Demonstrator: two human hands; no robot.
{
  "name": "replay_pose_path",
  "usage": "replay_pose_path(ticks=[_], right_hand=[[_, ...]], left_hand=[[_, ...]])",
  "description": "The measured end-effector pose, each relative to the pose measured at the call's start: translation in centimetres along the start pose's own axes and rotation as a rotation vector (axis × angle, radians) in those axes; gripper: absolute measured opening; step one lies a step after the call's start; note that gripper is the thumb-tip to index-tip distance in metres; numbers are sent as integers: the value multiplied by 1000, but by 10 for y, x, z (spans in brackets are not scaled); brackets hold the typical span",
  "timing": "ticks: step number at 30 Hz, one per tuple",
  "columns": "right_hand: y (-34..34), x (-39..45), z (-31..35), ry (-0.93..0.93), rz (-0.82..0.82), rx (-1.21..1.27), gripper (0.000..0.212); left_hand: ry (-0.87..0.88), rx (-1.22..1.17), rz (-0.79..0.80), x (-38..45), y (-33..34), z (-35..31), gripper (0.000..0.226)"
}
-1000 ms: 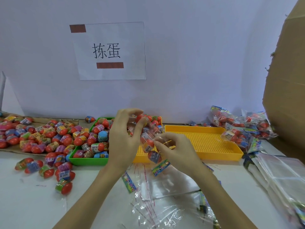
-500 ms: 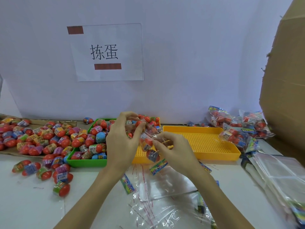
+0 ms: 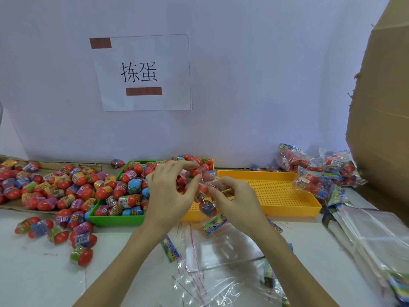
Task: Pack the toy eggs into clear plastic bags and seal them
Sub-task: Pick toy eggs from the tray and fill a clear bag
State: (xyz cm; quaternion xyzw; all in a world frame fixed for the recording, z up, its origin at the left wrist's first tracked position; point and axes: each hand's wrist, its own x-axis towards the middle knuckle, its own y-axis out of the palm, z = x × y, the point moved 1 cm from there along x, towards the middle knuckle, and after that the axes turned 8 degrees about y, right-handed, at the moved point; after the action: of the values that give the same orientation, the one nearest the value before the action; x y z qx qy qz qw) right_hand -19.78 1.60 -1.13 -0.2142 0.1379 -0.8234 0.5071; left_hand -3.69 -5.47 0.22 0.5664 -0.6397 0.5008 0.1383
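Both hands, left (image 3: 170, 191) and right (image 3: 234, 200), pinch a bag (image 3: 204, 191) holding eggs above the trays' (image 3: 270, 173) front edge, seemingly mid-seal; next likely means pressing its flap shut

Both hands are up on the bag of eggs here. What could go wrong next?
The clear bag hangs between the left hand and right hand by pinches alone, eggs sagging low; a slip could drop them. Falling eggs may roll among the loose eggs on the table.
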Motion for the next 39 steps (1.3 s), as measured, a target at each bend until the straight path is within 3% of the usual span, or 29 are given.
replay_pose_path(ticks=[4,10,16,22,25,27,30,33,35,39], right_hand=[[0,0,-1,-21,-6,7,13],[1,-1,-1,-31,32,36,11],[4,0,0,80,204,303,42],[4,-3,6,34,193,345,23],[2,-3,7,25,134,366,16],[0,-2,8,59,80,405,14],[-2,0,5,134,2,487,15],[-6,4,5,211,-31,605,17],[-7,5,5,237,-12,654,22],[-7,6,4,238,19,614,32]], left_hand=[[-79,-62,67,-1,-2,3,22],[-50,-222,106,0,-1,8,18],[34,-284,50,0,1,2,9],[46,-236,52,-3,1,-3,14],[83,-370,107,-1,-1,-4,17],[115,-416,49,0,-3,-6,27],[22,-410,16,-1,-1,-3,60],[-145,-425,216,-2,6,5,82],[-197,-445,306,-5,14,9,74],[-274,-566,268,-9,21,9,51]])
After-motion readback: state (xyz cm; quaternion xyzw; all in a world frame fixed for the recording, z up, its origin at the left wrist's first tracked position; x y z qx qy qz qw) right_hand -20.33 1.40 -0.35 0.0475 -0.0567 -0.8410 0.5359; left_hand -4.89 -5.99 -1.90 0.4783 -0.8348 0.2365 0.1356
